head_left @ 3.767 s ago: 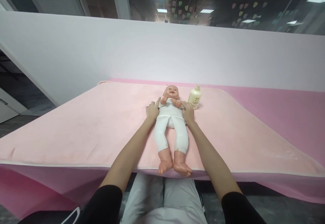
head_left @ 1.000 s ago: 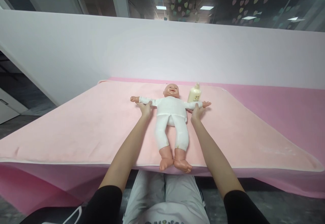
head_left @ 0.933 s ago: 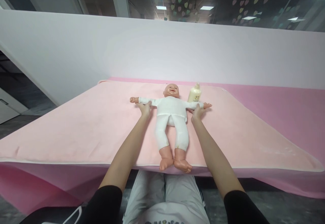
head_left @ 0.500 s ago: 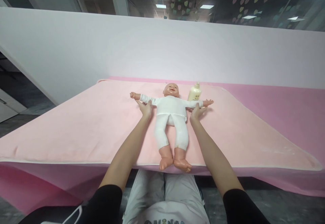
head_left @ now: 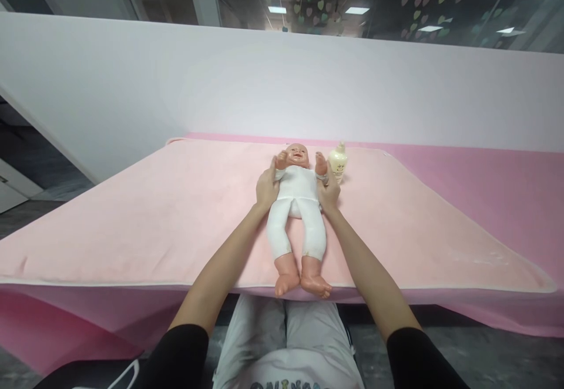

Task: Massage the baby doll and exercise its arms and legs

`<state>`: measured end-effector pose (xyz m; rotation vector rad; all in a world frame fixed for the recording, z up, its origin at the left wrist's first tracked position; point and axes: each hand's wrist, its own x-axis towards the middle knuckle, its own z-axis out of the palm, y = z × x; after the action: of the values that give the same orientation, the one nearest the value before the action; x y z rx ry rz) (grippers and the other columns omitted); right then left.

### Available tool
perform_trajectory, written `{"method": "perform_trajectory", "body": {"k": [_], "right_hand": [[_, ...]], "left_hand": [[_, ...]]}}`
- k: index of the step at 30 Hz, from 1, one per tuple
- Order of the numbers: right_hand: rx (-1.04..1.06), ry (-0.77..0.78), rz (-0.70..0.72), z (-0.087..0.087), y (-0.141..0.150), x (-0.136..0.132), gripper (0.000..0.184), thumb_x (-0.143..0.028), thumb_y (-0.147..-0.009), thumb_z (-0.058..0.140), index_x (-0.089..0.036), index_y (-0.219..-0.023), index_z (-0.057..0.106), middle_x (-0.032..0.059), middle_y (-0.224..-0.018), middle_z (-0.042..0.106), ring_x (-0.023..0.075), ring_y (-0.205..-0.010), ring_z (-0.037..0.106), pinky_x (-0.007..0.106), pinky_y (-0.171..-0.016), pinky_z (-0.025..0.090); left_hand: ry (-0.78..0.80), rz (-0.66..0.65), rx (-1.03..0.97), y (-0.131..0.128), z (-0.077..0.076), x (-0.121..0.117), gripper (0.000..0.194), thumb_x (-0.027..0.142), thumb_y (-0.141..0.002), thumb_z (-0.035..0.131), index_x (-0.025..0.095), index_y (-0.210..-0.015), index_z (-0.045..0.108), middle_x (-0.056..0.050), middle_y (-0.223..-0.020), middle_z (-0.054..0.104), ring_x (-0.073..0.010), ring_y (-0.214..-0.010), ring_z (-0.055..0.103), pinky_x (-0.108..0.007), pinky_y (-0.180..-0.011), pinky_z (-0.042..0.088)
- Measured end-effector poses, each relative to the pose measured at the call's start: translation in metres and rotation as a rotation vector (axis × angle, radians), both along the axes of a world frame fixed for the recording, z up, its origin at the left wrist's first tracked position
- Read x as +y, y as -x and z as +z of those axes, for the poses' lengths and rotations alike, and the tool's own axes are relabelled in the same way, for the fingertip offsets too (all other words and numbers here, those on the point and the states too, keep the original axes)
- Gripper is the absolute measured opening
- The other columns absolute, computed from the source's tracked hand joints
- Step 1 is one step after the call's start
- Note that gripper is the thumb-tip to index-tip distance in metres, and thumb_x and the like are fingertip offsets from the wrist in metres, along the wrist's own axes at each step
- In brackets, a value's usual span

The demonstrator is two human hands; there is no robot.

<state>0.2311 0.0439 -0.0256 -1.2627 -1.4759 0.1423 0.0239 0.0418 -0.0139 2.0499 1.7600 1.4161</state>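
A baby doll [head_left: 298,186] with a white cloth body lies on its back, its head away from me and its bare feet at the near table edge. My left hand [head_left: 267,188] is closed around the doll's arm on the left, near the wrist. On the other side my right hand [head_left: 329,192] grips the other arm in the same way. Both doll arms are bent up, with the plastic hands raised beside the head. Just beyond my right hand stands a pale yellow pump bottle [head_left: 338,161].
A light pink blanket [head_left: 145,218] covers much of the table, over a darker pink cloth [head_left: 493,195]. Behind the table rises a white partition [head_left: 282,83] with dark glass above. My legs [head_left: 286,330] are under the near edge.
Both my hands have moved inward and up. The doll's arms, stretched out sideways before, are now folded up towards its head. The bottle has stayed in place.
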Motion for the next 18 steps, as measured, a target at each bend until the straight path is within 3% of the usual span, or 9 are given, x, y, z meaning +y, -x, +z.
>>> {"method": "perform_trajectory", "body": {"k": [4,9,14,18], "right_hand": [[-0.09,0.057,-0.006,0.004,-0.001,-0.004,0.063,-0.011,-0.081,0.039,-0.025,-0.141,0.052,0.0056,-0.127,0.063,0.0207,-0.111,0.061,0.036,-0.097,0.05],[-0.12,0.131,0.057,-0.001,-0.002,0.001,0.056,-0.004,-0.077,0.038,-0.022,-0.119,0.07,0.0051,-0.127,0.063,0.0205,-0.119,0.057,0.034,-0.102,0.048],[-0.036,0.123,0.097,-0.008,-0.004,0.008,0.05,-0.005,-0.076,0.042,-0.025,-0.11,0.074,0.0031,-0.127,0.063,0.0207,-0.119,0.057,0.036,-0.104,0.047],[-0.048,0.105,0.096,-0.009,-0.004,0.008,0.051,-0.006,-0.076,0.041,-0.024,-0.109,0.075,0.0047,-0.126,0.063,0.0216,-0.118,0.058,0.037,-0.103,0.049]], "left_hand": [[0.028,0.025,0.352,-0.004,0.008,-0.008,0.072,0.006,-0.086,0.04,0.026,-0.155,0.029,-0.012,-0.119,0.063,-0.0259,-0.106,0.058,-0.036,-0.092,0.047],[0.092,0.085,0.629,-0.011,0.017,-0.013,0.063,0.011,-0.093,0.035,0.037,-0.151,0.034,-0.011,-0.125,0.059,-0.025,-0.107,0.056,-0.035,-0.089,0.047],[0.098,0.076,0.693,-0.013,0.019,-0.015,0.057,0.017,-0.097,0.035,0.039,-0.149,0.037,-0.012,-0.121,0.059,-0.0265,-0.108,0.055,-0.036,-0.087,0.047],[0.063,0.05,0.613,-0.009,0.013,-0.011,0.061,0.012,-0.094,0.037,0.037,-0.149,0.038,-0.012,-0.128,0.057,-0.0268,-0.112,0.054,-0.038,-0.092,0.046]]}}
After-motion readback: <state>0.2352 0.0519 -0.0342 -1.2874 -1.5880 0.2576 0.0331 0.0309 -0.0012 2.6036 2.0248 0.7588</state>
